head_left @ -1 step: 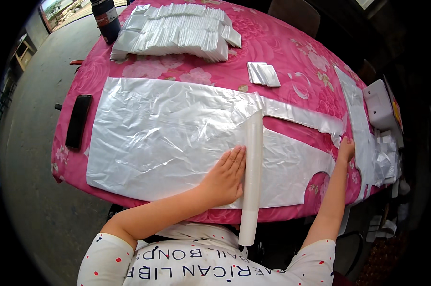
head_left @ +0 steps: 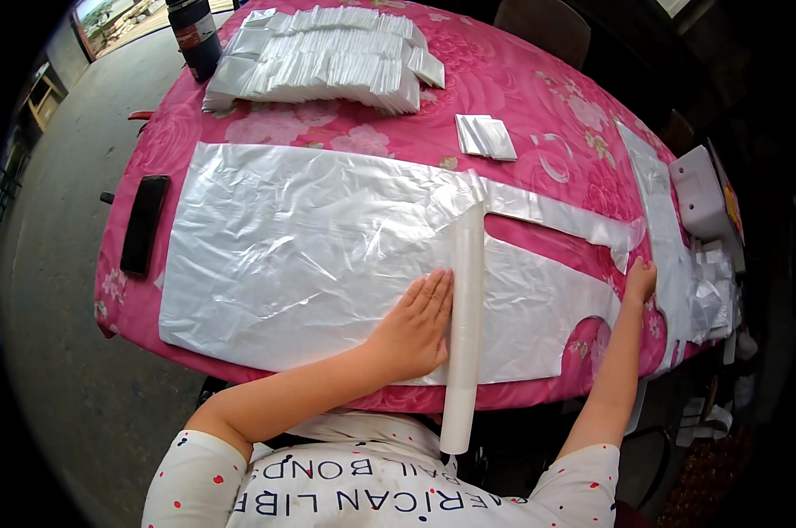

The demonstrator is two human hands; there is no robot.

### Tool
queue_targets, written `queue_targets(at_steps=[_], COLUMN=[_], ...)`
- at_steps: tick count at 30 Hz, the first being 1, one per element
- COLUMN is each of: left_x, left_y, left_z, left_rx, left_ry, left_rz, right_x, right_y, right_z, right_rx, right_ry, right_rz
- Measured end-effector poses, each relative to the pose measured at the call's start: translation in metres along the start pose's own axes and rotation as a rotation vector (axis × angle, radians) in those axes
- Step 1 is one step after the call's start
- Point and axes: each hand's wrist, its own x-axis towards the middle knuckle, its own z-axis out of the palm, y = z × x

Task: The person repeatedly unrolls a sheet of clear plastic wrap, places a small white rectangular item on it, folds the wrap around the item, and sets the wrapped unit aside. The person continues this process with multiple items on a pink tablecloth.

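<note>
A thin, whitish plastic sheet (head_left: 266,255) with cut-outs and a long strap (head_left: 561,211) at its right side lies spread in front of me. Across it rests a pale, translucent tube (head_left: 466,334), its near end jutting past the table edge. My left hand (head_left: 416,326) is flat on the sheet, fingers together and stretched out, with the fingertips against the tube's left side. At the right, my right hand (head_left: 642,280) is closed at the strap's loose end; its fingertips are partly hidden.
Folded plastic packets (head_left: 327,62) stand in rows at the far left, beside a dark bottle (head_left: 195,40). A small packet stack (head_left: 486,138) lies nearer. A black phone (head_left: 145,224) is at the left. More plastic sheeting (head_left: 658,211) and a white box (head_left: 702,189) line the right edge.
My right hand has shifted very slightly downward, and the strap's end beside it lies a little differently. The left hand and the tube stay where they were.
</note>
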Motion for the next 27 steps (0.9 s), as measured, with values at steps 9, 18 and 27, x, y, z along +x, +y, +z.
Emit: queue_targets(at_steps=[9, 18, 27], left_x=[-0.001, -0.016, -0.109], left_y=[-0.001, -0.004, -0.075], left_z=[-0.003, -0.013, -0.11], left_rx=[0.099, -0.067, -0.294], left_ry=[-0.021, 0.084, 0.33], left_rz=[0.015, -0.114, -0.258], right_x=[-0.212, -0.245, -0.359], right_y=[-0.094, -0.124, -0.246], right_z=[-0.055, -0.055, -0.078], right_rx=[0.421, 0.394, 1.028], right_ry=[-0.609, -0.777, -1.295], right_rz=[-1.122, -1.482, -1.536])
